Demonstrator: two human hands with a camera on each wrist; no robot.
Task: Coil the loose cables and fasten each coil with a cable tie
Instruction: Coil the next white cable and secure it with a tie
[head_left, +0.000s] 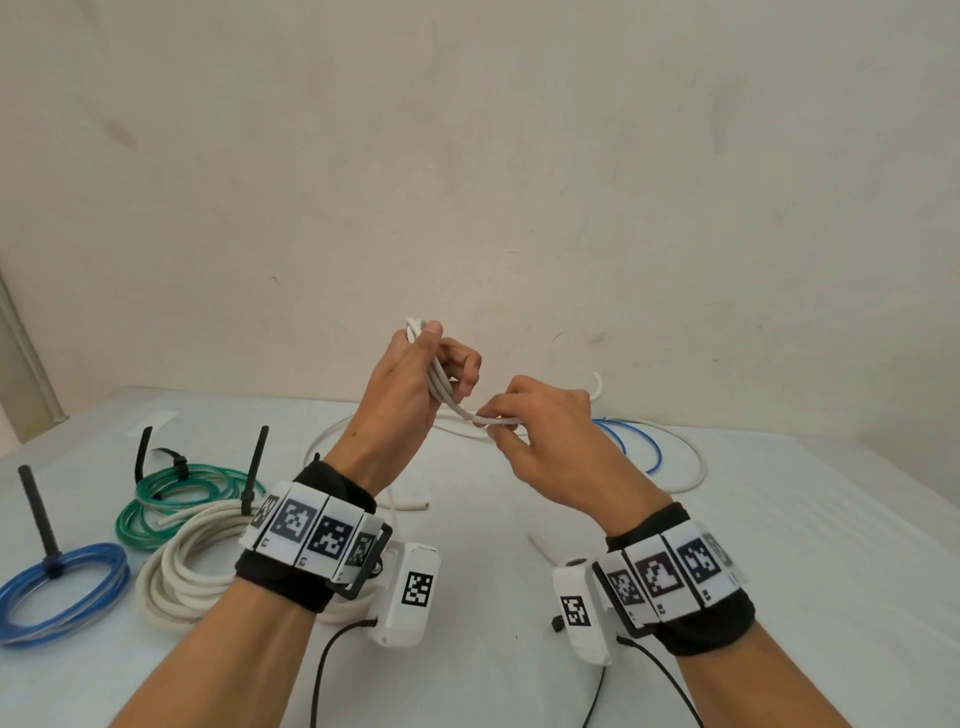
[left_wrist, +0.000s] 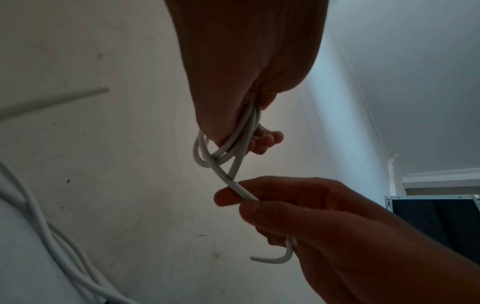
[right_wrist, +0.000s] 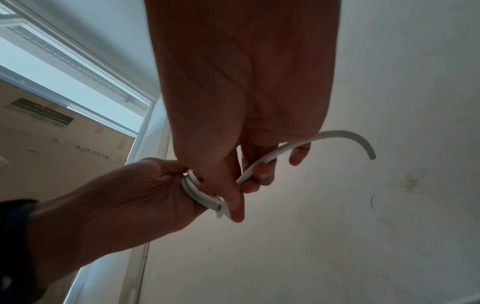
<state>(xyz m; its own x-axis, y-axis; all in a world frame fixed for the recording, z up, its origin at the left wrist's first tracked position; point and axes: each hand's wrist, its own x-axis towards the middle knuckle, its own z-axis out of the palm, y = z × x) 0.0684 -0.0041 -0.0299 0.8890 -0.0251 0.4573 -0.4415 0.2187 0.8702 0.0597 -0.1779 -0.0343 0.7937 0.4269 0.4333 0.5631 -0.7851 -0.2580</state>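
Far left on the desk (head_left: 779, 519): blue coil (head_left: 62, 592), tied with a dark cable tie standing up from it. Beside it a green coil (head_left: 182, 499) and a thick cream coil (head_left: 192, 566), each with a dark tie; these three read as done.

Centre, raised above the desk: white cable (head_left: 441, 389) partly coiled. Left hand (head_left: 410, 384) is upright, fingers curled round several gathered loops, thumb on top. Right hand (head_left: 550, 441), just beside it and lower, pinches the same cable between thumb and fingers; the free end pokes out past its palm in the wrist views. Coil nearly wound, I judge; no tie on it yet.

Far right on the desk: loose blue cable (head_left: 644, 441) and another loose white cable (head_left: 691, 467), uncoiled, still to do.
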